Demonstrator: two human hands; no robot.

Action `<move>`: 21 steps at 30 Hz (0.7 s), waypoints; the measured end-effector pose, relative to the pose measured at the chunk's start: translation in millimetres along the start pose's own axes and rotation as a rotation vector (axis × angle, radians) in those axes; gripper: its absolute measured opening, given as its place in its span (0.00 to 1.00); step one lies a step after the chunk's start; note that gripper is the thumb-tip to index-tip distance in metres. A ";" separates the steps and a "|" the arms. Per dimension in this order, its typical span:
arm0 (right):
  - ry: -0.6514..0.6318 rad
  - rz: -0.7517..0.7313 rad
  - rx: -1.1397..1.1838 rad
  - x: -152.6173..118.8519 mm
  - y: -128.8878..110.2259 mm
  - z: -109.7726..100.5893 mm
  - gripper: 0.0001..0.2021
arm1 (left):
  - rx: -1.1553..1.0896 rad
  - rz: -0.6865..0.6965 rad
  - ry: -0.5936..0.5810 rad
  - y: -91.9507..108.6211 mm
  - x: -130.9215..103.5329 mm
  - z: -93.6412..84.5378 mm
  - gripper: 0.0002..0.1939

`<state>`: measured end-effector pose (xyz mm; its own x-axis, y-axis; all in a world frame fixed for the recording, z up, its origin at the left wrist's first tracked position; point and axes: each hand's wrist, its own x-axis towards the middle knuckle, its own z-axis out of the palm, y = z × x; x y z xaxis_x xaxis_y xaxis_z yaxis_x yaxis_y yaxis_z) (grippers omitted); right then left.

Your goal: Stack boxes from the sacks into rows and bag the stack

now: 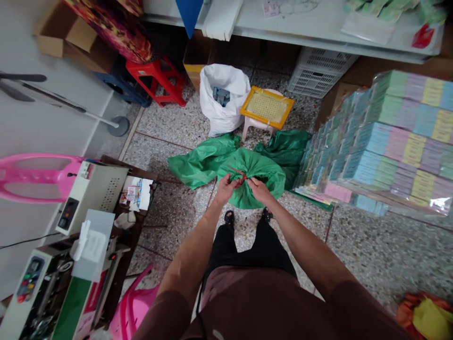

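A full green sack (pixel 247 163) stands on the floor in front of my feet, its mouth gathered together. Red string (pixel 242 179) lies round the gathered neck. My left hand (pixel 226 187) pinches the string at the left side of the neck. On the right side of it, my right hand (pixel 257 188) is closed on the string too, its fingertips near the knot area. Whether the string is knotted is too small to tell. More green sacking lies flat to the left (pixel 201 163) and behind at the right (pixel 292 151).
Beyond the sack are a white sack (pixel 223 101), a small stool with an orange-framed seat (pixel 267 107) and a red stool (pixel 155 78). Wrapped coloured packs (pixel 396 141) are stacked at right. A machine (pixel 95 189) stands left; a table edge (pixel 318 45) crosses the top.
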<state>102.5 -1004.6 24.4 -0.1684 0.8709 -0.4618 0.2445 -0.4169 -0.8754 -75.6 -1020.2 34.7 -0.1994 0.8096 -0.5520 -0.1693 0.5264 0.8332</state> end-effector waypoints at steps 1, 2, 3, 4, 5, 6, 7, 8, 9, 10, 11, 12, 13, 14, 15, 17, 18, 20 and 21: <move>0.024 -0.007 -0.035 0.7 -5.5 -6.7 0.14 | -0.001 0.042 0.029 -1.5 -0.6 2.1 0.14; 0.054 -0.014 -0.063 0.8 -11.2 -13.5 0.12 | -0.002 0.081 0.058 -3.6 -1.4 3.8 0.12; 0.100 -0.023 -0.089 0.2 -17.0 -20.2 0.13 | -0.003 0.112 0.085 -6.4 -2.1 5.0 0.11; 0.162 -0.033 -0.116 -1.1 -22.9 -26.5 0.14 | -0.005 0.134 0.108 -9.6 -2.7 5.7 0.11; 0.229 -0.045 -0.145 -2.8 -28.9 -31.7 0.17 | -0.007 0.146 0.126 -12.8 -3.1 5.9 0.11; 0.283 -0.060 -0.171 -4.8 -34.9 -35.2 0.20 | -0.010 0.152 0.139 -15.6 -3.3 5.5 0.11; 0.315 -0.080 -0.190 -6.5 -40.8 -36.5 0.22 | -0.013 0.152 0.143 -17.6 -3.2 4.5 0.11; 0.315 -0.104 -0.202 -7.3 -46.5 -35.1 0.23 | -0.015 0.150 0.141 -18.3 -2.8 3.0 0.11; 0.277 -0.126 -0.207 -6.9 -51.8 -31.0 0.24 | -0.017 0.145 0.131 -17.6 -2.3 1.1 0.11; 0.210 -0.140 -0.206 -4.9 -56.3 -24.4 0.26 | -0.017 0.139 0.115 -15.5 -1.5 -1.1 0.12; 0.142 -0.146 -0.203 -1.2 -59.9 -16.0 0.28 | -0.018 0.130 0.096 -12.1 -0.6 -3.3 0.12; 0.094 -0.137 -0.192 4.2 -62.2 -6.7 0.30 | -0.020 0.120 0.077 -7.7 0.3 -5.3 0.12; 0.070 -0.114 -0.174 10.8 -63.3 2.4 0.29 | -0.026 0.108 0.063 -2.9 1.2 -7.0 0.12; 0.068 -0.081 -0.150 18.1 -63.0 10.5 0.26 | -0.036 0.092 0.053 2.0 2.0 -8.1 0.11; 0.081 -0.044 -0.122 25.6 -61.7 16.7 0.24 | -0.050 0.073 0.048 6.7 2.6 -8.6 0.11; 0.099 0.027 -0.068 38.7 -57.1 22.4 0.23 | -0.091 0.017 0.049 14.8 3.3 -8.1 0.10; 0.083 0.059 -0.046 43.6 -54.6 22.1 0.23 | -0.116 -0.021 0.053 18.2 3.7 -7.5 0.10; 0.006 0.115 -0.003 50.3 -51.1 17.1 0.24 | -0.167 -0.113 0.070 24.1 5.0 -6.5 0.13; -0.042 0.140 0.021 52.3 -50.5 13.5 0.24 | -0.188 -0.174 0.080 26.8 6.0 -6.3 0.17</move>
<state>68.4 -941.6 42.5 -0.1740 0.7922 -0.5849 0.2483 -0.5395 -0.8045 -87.4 -1002.8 53.5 -0.2261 0.6842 -0.6933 -0.3826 0.5922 0.7092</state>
